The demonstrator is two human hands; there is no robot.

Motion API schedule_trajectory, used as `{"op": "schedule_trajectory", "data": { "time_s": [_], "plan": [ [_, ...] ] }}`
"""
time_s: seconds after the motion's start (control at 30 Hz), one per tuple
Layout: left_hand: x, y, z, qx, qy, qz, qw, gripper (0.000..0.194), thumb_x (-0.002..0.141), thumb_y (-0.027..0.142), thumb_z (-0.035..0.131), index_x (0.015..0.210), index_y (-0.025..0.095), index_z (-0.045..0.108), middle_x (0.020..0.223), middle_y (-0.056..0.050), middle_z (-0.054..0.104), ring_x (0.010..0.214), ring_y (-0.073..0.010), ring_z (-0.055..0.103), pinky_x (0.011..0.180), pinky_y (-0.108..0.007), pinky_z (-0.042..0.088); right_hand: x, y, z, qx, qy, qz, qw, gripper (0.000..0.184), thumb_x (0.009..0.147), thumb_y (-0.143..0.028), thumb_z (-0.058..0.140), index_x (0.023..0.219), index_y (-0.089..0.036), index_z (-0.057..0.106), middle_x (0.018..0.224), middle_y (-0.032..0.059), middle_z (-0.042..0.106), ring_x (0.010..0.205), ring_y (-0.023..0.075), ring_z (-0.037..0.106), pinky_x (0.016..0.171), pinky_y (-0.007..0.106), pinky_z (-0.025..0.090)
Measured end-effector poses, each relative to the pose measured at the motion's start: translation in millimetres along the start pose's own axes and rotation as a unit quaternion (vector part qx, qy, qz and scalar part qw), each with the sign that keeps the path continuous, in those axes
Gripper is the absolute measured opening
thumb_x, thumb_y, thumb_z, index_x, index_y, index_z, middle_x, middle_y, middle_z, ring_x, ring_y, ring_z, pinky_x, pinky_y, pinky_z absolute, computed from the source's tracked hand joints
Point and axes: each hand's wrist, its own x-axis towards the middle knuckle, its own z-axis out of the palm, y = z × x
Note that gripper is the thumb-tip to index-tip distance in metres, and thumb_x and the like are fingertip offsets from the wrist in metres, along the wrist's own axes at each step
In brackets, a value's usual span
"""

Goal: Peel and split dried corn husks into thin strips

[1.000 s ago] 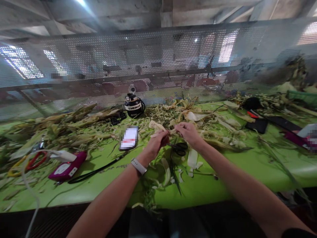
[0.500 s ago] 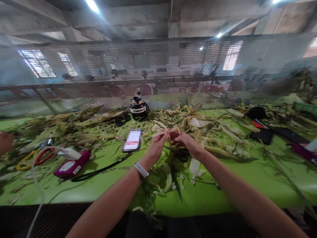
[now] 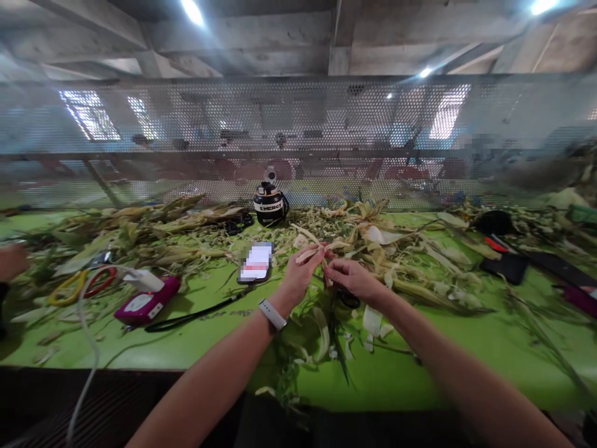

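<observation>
1. The left hand pinches some pale husk strips between thumb and fingers; a light watch band circles that wrist.
2. The right hand is just beside it, thumb and fingers drawn together at the lower end of the strips – whether they grip is too small to tell.
3. The strips are held up above the middle of the green bench, with one pale end sticking out up and to the left.
4. Black-handled scissors lie under the right hand, partly hidden by it, and husk scraps are scattered in front.
5. Left of the hands lies a phone with a bright screen; a black strap runs from near it towards a magenta device.
6. Beside that device are a yellow loop and a red loop.
7. Behind the phone, a black flask marked "ENERGY" stands upright among heaped husks – a perforated screen rises beyond.
8. At the far left edge, another person's hand shows, blurred.
</observation>
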Motion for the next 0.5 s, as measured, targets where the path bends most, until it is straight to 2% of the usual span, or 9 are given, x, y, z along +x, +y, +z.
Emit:
{"op": "schedule_trajectory", "data": {
  "time_s": [0.07, 0.13, 0.2, 0.27, 0.33, 0.4, 0.5],
  "plan": [
    [3.7, -6.0, -3.8, 0.027, -0.011, 0.003, 1.0, 0.025, 0.068, 0.035, 0.068, 0.081, 0.014, 0.067, 0.078, -0.005, 0.066, 0.076, -0.0158, 0.057, 0.072, -0.028, 0.045, -3.9, -3.7, -3.3, -0.122, 0.098, -0.041, 0.987, 0.038, 0.077, -0.052, 0.057, 0.061, -0.018, 0.053, 0.053, -0.0023, 0.049, 0.049, 0.0105, 0.041, 0.051, 0.025, 0.033],
    [6.2, -13.6, -6.5, 0.063, -0.064, -0.006, 0.996, 0.025, 0.069, 0.038, 0.067, 0.074, 0.013, 0.065, 0.073, -0.003, 0.063, 0.07, -0.0136, 0.054, 0.07, -0.027, 0.044, -8.0, -8.3, -7.0, -0.225, 0.208, -0.103, 0.946, 0.031, 0.081, -0.044, 0.055, 0.062, -0.018, 0.054, 0.056, -0.0004, 0.051, 0.053, 0.0122, 0.044, 0.054, 0.026, 0.035],
    [5.7, -18.8, -6.9, 0.108, -0.129, -0.022, 0.986, 0.027, 0.069, 0.039, 0.066, 0.068, 0.012, 0.063, 0.066, -0.002, 0.059, 0.064, -0.0123, 0.051, 0.067, -0.026, 0.043, -10.5, -11.1, -9.1, -0.29, 0.256, -0.176, 0.905, 0.024, 0.083, -0.037, 0.053, 0.07, -0.018, 0.059, 0.069, 0.0046, 0.059, 0.067, 0.0165, 0.053, 0.065, 0.029, 0.041],
    [2.1, -19.0, -5.1, 0.144, -0.176, -0.033, 0.973, 0.025, 0.068, 0.037, 0.066, 0.07, 0.012, 0.062, 0.065, -0.001, 0.057, 0.063, -0.0125, 0.05, 0.065, -0.026, 0.043, -10.3, -10.2, -8.5, -0.339, 0.241, -0.235, 0.878, 0.02, 0.083, -0.035, 0.055, 0.087, -0.018, 0.065, 0.095, 0.01, 0.064, 0.092, 0.0223, 0.055, 0.083, 0.035, 0.042],
    [-2.9, -14.4, -2.3, 0.166, -0.199, -0.037, 0.965, 0.023, 0.069, 0.034, 0.065, 0.077, 0.012, 0.063, 0.07, -0.002, 0.06, 0.068, -0.014, 0.052, 0.066, -0.027, 0.044, -7.6, -6.0, -6.1, -0.359, 0.203, -0.265, 0.871, 0.023, 0.083, -0.034, 0.056, 0.098, -0.019, 0.066, 0.11, 0.0104, 0.063, 0.109, 0.0254, 0.051, 0.095, 0.041, 0.036],
    [-6.8, -8.5, 0.0, 0.197, -0.207, -0.042, 0.957, 0.022, 0.072, 0.034, 0.062, 0.078, 0.013, 0.063, 0.074, -0.002, 0.061, 0.071, -0.0152, 0.053, 0.067, -0.027, 0.044, -4.0, -1.0, -4.0, -0.336, 0.187, -0.27, 0.883, 0.02, 0.085, -0.033, 0.054, 0.092, -0.021, 0.069, 0.106, 0.0084, 0.066, 0.109, 0.0243, 0.052, 0.096, 0.041, 0.035],
    [-8.0, -5.0, 1.1, 0.215, -0.216, -0.057, 0.951, 0.029, 0.077, 0.042, 0.056, 0.072, 0.015, 0.064, 0.071, -0.002, 0.06, 0.067, -0.0139, 0.052, 0.064, -0.025, 0.043, -0.1, 1.8, -4.9, -0.246, 0.205, -0.24, 0.917, 0.025, 0.088, -0.035, 0.051, 0.077, -0.02, 0.069, 0.09, 0.0067, 0.069, 0.095, 0.0204, 0.058, 0.089, 0.036, 0.041]
  ]
}}
